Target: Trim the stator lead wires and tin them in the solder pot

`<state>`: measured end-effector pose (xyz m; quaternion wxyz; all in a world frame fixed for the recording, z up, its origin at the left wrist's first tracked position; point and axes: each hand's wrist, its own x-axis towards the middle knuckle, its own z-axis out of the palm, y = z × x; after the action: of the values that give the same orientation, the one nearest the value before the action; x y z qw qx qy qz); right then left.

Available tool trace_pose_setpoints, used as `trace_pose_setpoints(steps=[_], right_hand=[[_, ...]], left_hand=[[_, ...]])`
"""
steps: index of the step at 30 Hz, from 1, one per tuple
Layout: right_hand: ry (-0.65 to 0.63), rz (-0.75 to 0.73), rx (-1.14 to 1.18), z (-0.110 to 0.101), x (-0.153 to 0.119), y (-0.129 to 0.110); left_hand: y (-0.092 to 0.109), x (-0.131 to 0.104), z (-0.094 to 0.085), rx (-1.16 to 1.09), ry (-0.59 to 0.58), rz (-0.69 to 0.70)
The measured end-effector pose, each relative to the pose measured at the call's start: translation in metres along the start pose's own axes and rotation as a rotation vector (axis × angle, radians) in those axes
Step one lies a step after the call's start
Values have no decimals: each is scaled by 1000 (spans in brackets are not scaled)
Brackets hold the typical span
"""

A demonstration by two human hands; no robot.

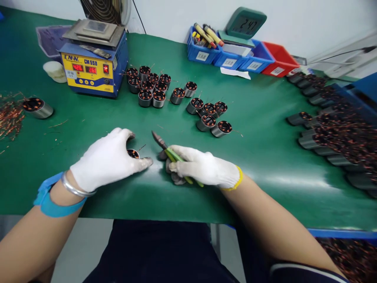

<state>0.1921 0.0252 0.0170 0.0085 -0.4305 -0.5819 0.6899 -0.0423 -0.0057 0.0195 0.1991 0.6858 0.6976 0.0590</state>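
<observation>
My left hand [107,159], in a white glove, curls around a motor stator [133,153] with copper windings. Its thumb lies along the near side, and a thin wire sticks up from the stator. Most of the stator's body is hidden by the glove. My right hand [203,165], gloved in white with a yellow cuff, is closed on cutting pliers [173,154] with green handles. Their dark jaws are together and point up and to the left, apart from the stator. Beyond both hands stands a group of stators [153,85], with another cluster [209,114] to its right.
A yellow and blue CM558 unit [91,70] stands at the back left, beside a white round container [55,72]. Copper wire scraps [10,116] and a tilted stator [38,108] lie far left. Blue bins [203,53] and a red bin [278,59] line the back; many stators [332,133] fill the right.
</observation>
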Motion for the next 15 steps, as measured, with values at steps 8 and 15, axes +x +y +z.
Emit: trace_pose_setpoints(steps=[8,15], right_hand=[[150,-91,152,5,21,-4],[328,-135,-122,11,11,-7]], left_hand=[[13,-8,18,124,-44,487],[23,-12,26,192,-4,339]])
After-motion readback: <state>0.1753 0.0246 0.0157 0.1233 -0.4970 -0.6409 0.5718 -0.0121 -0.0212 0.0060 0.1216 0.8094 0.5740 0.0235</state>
